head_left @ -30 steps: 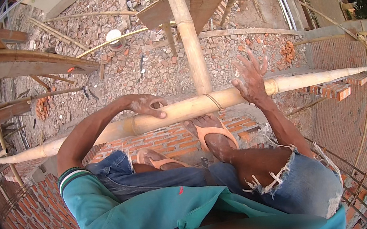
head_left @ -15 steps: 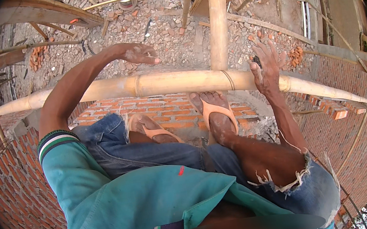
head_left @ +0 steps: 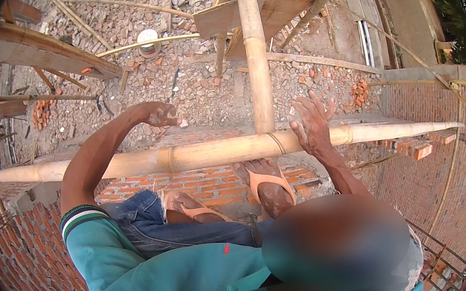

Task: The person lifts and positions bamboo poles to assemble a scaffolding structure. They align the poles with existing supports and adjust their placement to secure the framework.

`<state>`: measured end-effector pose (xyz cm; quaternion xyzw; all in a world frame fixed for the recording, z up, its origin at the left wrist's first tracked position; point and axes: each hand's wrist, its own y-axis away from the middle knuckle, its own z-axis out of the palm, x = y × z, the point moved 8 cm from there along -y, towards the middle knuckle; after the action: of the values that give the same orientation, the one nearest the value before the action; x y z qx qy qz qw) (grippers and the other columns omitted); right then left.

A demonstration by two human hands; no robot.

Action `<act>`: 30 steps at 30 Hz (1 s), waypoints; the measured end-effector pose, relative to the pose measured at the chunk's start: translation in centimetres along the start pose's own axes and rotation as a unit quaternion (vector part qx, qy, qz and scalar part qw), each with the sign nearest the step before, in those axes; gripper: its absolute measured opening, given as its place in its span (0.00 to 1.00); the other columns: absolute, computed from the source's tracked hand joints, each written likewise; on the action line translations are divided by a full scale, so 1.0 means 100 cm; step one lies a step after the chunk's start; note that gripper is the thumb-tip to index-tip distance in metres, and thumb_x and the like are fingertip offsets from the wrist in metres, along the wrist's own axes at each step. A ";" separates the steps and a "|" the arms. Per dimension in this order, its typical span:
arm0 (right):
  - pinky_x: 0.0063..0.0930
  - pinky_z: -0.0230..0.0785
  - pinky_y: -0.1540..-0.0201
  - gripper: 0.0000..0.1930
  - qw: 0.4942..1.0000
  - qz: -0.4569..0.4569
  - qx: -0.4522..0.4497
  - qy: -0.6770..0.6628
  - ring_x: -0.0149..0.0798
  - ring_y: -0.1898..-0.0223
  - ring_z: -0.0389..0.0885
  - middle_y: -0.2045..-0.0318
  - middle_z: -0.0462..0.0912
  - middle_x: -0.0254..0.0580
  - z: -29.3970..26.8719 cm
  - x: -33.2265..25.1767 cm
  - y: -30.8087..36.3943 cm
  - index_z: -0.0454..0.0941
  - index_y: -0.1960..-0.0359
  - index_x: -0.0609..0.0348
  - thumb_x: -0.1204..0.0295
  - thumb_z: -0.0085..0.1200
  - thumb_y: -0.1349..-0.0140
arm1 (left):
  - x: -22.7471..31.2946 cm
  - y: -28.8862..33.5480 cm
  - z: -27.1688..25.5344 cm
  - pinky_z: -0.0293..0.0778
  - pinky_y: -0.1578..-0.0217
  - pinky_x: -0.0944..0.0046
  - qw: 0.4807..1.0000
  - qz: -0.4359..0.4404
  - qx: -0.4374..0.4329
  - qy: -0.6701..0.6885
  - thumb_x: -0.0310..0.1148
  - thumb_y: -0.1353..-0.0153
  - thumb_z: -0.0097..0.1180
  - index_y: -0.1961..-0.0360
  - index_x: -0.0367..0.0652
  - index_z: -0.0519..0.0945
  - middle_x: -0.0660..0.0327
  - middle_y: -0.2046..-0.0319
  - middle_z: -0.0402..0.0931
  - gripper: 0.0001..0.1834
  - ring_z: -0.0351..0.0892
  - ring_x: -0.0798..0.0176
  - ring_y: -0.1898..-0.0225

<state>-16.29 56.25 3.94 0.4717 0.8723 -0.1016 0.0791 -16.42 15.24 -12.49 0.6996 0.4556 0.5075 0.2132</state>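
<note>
A thick bamboo pole runs across in front of me from left to right. My left hand hangs beyond the pole, its fingers loosely bent and a little apart, with nothing visible in it. The left forearm passes over the pole. My right hand is at the pole's right part, fingers spread and pointing away from me; whether the palm touches the pole is unclear. Another bamboo pole meets the crosswise one from the far side, beside a thin tie wrapped round it.
My feet, in orange sandals, rest on brickwork. Beyond the pole, rubble covers the ground below. Wooden boards and more bamboo stand at the far left. Brick walls rise at the sides, with loose bricks at the far right.
The view has shifted, so the pole and both hands sit lower in it. My left fingers look more bent. A small dark spot by the right palm no longer shows.
</note>
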 end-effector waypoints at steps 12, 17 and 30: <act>0.66 0.39 0.26 0.30 0.997 0.049 -0.054 -0.025 0.50 0.31 0.66 0.42 0.79 0.48 0.029 0.009 0.007 0.76 0.38 0.57 0.46 0.50 0.29 | -0.033 -0.025 0.000 0.76 0.55 0.54 0.999 0.026 0.014 -0.023 0.66 0.36 0.55 0.58 0.40 0.77 0.51 0.67 0.81 0.34 0.79 0.51 0.63; 0.55 0.50 0.28 0.32 0.970 0.147 -0.167 -0.095 0.53 0.38 0.74 0.47 0.82 0.53 0.046 0.017 0.007 0.81 0.43 0.58 0.41 0.43 0.28 | -0.037 -0.005 -0.005 0.77 0.53 0.53 0.995 0.020 0.058 -0.074 0.64 0.34 0.54 0.54 0.45 0.81 0.50 0.61 0.84 0.31 0.83 0.52 0.57; 0.57 0.72 0.47 0.41 0.922 0.205 -0.286 -0.160 0.64 0.55 0.83 0.62 0.85 0.64 0.048 0.020 0.003 0.85 0.55 0.63 0.32 0.37 0.32 | -0.110 0.026 0.020 0.75 0.53 0.56 0.992 -0.083 -0.002 -0.097 0.60 0.32 0.53 0.56 0.41 0.80 0.52 0.64 0.81 0.29 0.80 0.52 0.57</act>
<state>-16.94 56.84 -1.19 0.5748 0.7244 0.0963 0.3682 -14.31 4.90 -16.96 0.7050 0.4882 0.4186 0.2989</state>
